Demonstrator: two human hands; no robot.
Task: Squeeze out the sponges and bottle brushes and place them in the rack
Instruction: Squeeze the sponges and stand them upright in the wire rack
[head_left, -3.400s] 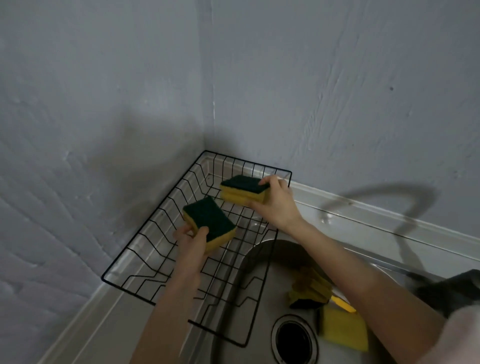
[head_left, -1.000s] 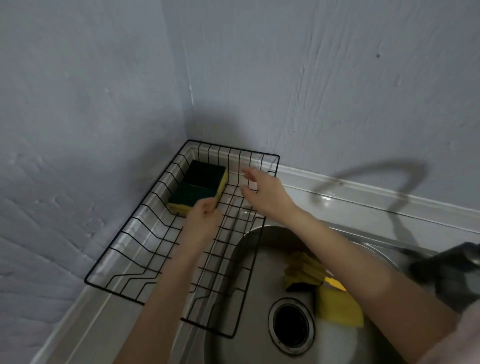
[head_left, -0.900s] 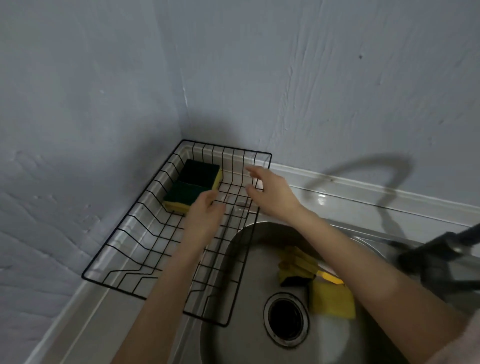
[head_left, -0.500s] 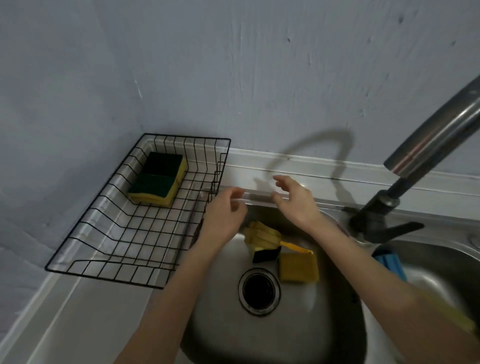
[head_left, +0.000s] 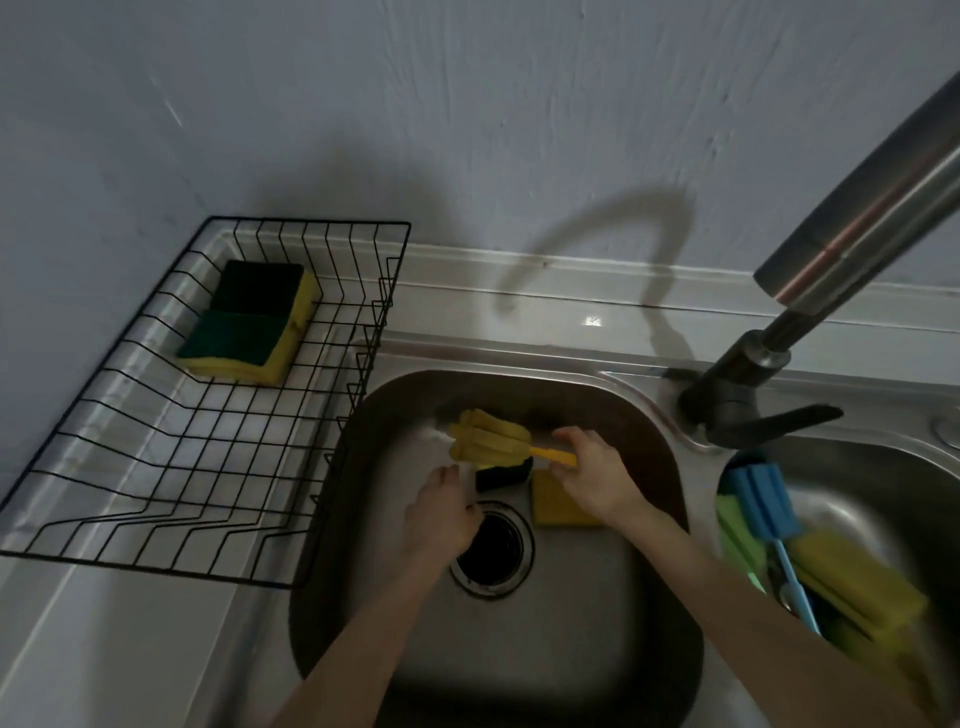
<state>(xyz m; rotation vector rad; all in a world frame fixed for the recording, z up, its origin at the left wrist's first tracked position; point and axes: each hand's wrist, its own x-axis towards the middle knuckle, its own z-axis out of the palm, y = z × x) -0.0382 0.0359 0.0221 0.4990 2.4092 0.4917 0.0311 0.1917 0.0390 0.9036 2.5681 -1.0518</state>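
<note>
A black wire rack sits left of the sink and holds two green-topped yellow sponges side by side in its far corner. In the left basin lie a yellow bottle brush, a dark green sponge under it and a yellow sponge. My right hand pinches the brush's yellow handle between thumb and fingers. Just left of the dark sponge, above the drain, my left hand hovers with nothing in it.
The right basin holds a blue bottle brush, green sponges and blurred yellow sponges. A steel faucet arches over from the right, its base between the basins. Walls close in behind and to the left.
Both hands left the two sponges lying in the rack and dropped into the left basin. My right hand closed on the brush handle. The view swung right.
</note>
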